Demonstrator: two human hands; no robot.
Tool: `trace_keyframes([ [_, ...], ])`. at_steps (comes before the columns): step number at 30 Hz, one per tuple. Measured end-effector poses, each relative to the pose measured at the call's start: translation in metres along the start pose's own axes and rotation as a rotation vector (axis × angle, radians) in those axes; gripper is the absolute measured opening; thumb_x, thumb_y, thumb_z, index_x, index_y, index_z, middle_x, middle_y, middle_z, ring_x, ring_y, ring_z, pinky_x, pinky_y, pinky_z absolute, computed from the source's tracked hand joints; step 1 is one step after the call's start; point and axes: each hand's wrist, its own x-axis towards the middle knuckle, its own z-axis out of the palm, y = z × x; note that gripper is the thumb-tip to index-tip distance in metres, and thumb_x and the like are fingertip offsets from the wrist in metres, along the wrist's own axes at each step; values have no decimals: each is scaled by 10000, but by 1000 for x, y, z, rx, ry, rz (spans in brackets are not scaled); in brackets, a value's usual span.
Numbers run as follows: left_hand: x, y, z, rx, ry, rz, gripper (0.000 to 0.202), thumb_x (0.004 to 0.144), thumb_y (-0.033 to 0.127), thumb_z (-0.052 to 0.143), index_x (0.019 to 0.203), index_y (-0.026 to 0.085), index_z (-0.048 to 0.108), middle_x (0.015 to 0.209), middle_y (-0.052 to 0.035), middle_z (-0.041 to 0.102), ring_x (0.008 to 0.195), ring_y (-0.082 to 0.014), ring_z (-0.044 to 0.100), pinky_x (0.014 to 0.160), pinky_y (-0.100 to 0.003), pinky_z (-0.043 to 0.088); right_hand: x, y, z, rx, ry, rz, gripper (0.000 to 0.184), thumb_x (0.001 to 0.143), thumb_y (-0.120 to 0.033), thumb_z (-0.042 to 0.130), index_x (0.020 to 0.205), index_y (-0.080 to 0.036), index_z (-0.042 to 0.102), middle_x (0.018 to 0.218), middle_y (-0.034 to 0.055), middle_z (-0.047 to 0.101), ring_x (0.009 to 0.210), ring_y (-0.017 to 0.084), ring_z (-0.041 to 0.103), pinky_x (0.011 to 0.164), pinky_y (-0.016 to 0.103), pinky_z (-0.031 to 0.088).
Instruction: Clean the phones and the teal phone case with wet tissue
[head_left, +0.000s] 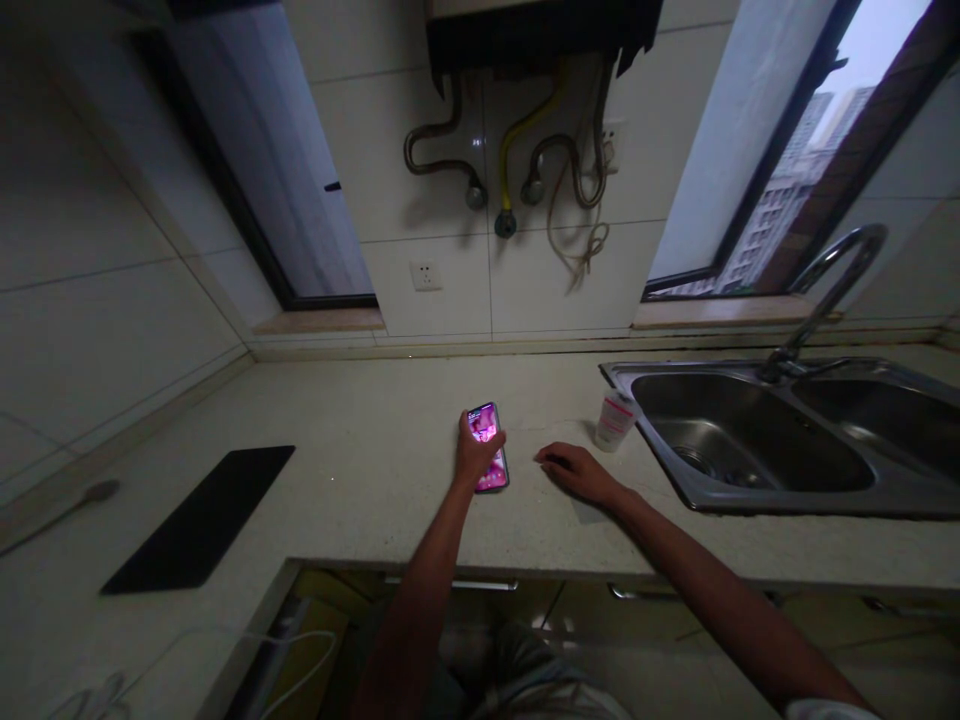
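A phone (489, 446) with a lit pink screen lies on the pale countertop (360, 430) near its front edge. My left hand (475, 450) rests on the phone's left side, fingers curled round its edge and thumb over the screen. My right hand (576, 470) lies palm down on the counter just right of the phone, fingers stretched toward it, covering a small dark thing I cannot make out. A thin pale sheet shows under its wrist.
A small white cup (615, 420) stands by the steel double sink (757, 440) with a curved tap (832, 290) at the right. A black mat (201, 515) lies at the left, a spoon (67, 505) beyond it. Pipes and a wall socket (425, 275) are behind.
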Motion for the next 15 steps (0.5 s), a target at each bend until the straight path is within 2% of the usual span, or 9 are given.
trace_keyframes([
  [5,-3,-1,0,-14,-14,23,1017,703,419,820,1519,142,280,1556,-213,386,1443,-292,388,1171,-400,318,1,-3,-1,-15,-3,1,242,920,-347,548,1026,-196,705,1001,99,744,913,232,689,827,374,547],
  [10,-7,2,-3,-52,11,12,1033,692,445,831,1517,150,285,1526,-197,430,1393,-283,453,1160,-400,344,-2,-7,-7,-7,-29,-23,264,936,-372,535,1047,-199,700,1023,102,741,950,237,687,869,397,546],
  [15,-10,1,-5,-98,12,-24,1029,681,426,847,1513,172,298,1528,-180,434,1398,-270,452,1152,-370,364,-26,-15,-20,44,146,25,291,938,-424,560,1094,-225,703,1118,111,729,1054,269,677,960,457,529],
])
